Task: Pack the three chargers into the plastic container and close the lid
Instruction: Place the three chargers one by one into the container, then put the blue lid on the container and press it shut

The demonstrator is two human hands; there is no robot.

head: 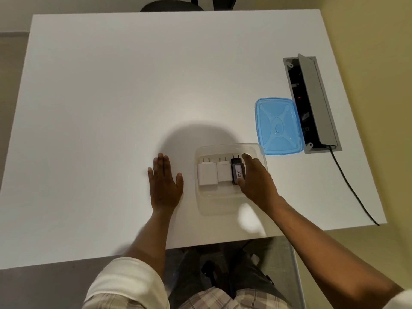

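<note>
A clear plastic container (214, 206) stands near the table's front edge. Inside it lie two white chargers (207, 175) (224, 174) side by side, prongs pointing away from me. To their right is a black charger (237, 169) with a white label. My right hand (256, 181) reaches into the container and its fingers wrap the black charger's right side. My left hand (163, 181) lies flat on the table, fingers spread, just left of the container. The blue lid (278, 126) lies on the table behind and to the right of the container.
A grey cable box (316, 101) with its flap raised is set into the white table (111, 97) at the right, the lid overlapping its edge. A black cable (352, 186) runs from it over the table's front right edge. A dark chair back shows beyond the far edge.
</note>
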